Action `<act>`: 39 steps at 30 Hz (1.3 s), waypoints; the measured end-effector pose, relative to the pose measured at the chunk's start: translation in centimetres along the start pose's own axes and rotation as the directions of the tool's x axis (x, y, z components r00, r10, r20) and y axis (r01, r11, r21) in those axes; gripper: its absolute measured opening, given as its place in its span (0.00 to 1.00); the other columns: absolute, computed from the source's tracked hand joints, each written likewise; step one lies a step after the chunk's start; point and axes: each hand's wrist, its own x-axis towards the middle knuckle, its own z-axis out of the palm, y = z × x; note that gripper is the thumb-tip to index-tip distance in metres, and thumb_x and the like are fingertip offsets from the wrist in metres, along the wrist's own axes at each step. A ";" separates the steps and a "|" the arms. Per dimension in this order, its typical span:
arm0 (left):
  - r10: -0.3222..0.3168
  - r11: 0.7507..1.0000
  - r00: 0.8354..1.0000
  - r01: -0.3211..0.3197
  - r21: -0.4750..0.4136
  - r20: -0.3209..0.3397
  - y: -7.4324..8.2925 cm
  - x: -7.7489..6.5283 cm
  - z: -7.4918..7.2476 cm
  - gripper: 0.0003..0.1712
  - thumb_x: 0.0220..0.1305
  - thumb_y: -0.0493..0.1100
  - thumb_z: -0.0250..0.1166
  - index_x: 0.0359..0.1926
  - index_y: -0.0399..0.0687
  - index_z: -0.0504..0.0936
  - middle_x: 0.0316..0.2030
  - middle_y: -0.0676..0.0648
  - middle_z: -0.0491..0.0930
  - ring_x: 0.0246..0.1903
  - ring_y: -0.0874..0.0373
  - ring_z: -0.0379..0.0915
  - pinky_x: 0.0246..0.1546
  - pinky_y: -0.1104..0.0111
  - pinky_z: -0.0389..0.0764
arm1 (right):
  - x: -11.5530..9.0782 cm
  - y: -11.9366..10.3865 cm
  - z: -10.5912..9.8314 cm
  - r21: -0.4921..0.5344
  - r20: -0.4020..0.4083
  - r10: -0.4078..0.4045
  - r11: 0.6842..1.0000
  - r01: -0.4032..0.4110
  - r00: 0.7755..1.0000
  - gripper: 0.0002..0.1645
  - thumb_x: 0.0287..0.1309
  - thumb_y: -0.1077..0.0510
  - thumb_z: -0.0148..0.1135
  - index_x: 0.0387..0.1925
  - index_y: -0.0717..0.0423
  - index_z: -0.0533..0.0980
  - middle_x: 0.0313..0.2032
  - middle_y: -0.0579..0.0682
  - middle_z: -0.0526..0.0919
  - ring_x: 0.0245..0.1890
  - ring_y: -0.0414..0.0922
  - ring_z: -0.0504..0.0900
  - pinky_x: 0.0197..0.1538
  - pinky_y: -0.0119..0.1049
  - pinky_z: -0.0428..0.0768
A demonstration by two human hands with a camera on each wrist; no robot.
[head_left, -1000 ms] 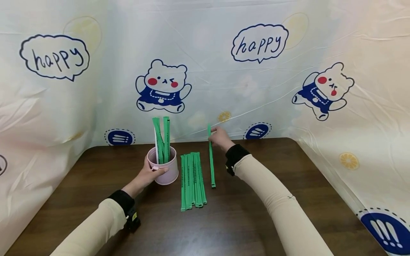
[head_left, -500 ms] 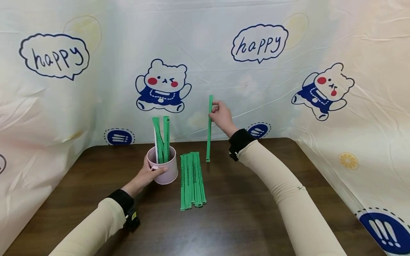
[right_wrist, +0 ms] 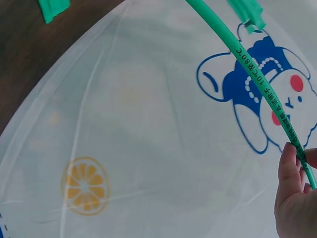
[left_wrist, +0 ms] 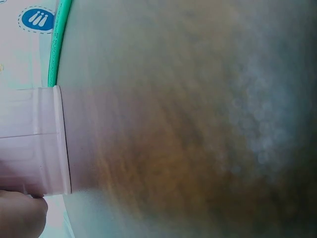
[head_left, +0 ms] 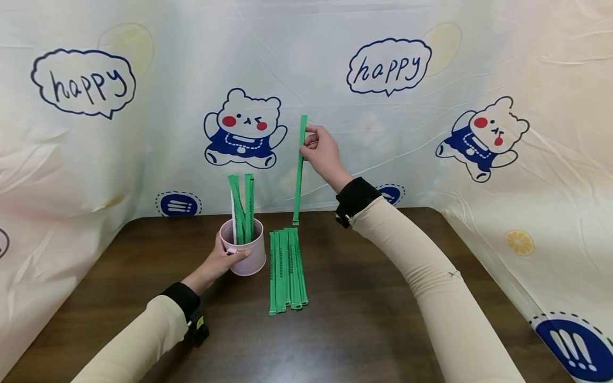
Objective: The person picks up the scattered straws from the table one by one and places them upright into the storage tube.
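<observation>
My left hand grips the side of a small pink metal pail, thumb across its front. Several green-wrapped straws stand in the pail beside a white strip. My right hand pinches one green-wrapped straw near its top. That straw hangs nearly upright in the air, its lower end above the far end of a row of straws lying on the table. In the right wrist view, printed text shows along the held straw. The left wrist view catches the pail's base.
A dark brown wooden table carries the pail and the straws. Behind and beside it hangs a pale curtain printed with bears and speech bubbles. The pail stands just left of the row.
My right hand has lifted the single straw off the table, first upward, then up and left toward the pail. The left hand and pail have stayed in place.
</observation>
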 end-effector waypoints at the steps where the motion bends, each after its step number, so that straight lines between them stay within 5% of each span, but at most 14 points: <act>1: 0.001 1.000 1.000 -0.001 0.002 -0.001 0.0 0.0 0.0 0.63 0.68 0.46 0.65 0.79 0.51 0.22 0.79 0.34 0.36 0.78 0.35 0.38 0.78 0.35 0.45 | 0.0 -0.2 0.2 0.000 0.005 -0.004 1.000 0.004 1.000 0.30 0.67 0.69 0.57 0.70 0.61 0.66 0.40 0.49 0.73 0.39 0.40 0.76 0.51 0.38 0.86; 13: 0.003 1.000 1.000 -0.003 -0.008 0.005 0.0 -0.1 0.0 0.62 0.68 0.45 0.64 0.79 0.51 0.23 0.79 0.34 0.37 0.78 0.35 0.39 0.79 0.36 0.44 | 0.0 -2.0 3.6 0.047 0.038 -0.029 0.999 0.027 0.999 0.29 0.67 0.69 0.57 0.68 0.62 0.67 0.42 0.52 0.73 0.40 0.42 0.77 0.51 0.40 0.87; 24: 0.018 1.000 1.000 -0.018 -0.016 0.008 -0.3 0.2 0.1 0.62 0.68 0.45 0.64 0.79 0.51 0.23 0.79 0.35 0.36 0.78 0.36 0.39 0.79 0.36 0.45 | -1.3 -2.2 7.9 0.036 0.088 -0.082 0.996 0.079 0.993 0.28 0.68 0.68 0.58 0.68 0.64 0.66 0.45 0.56 0.75 0.43 0.44 0.77 0.46 0.29 0.82; 39: 0.016 0.999 1.000 -0.016 -0.027 -0.003 -0.3 0.0 0.0 0.61 0.67 0.45 0.64 0.79 0.52 0.24 0.79 0.35 0.38 0.77 0.36 0.39 0.79 0.36 0.45 | -4.3 3.2 12.4 0.004 0.132 0.009 1.000 -0.010 0.991 0.26 0.68 0.69 0.58 0.66 0.64 0.68 0.50 0.63 0.79 0.50 0.53 0.80 0.51 0.31 0.79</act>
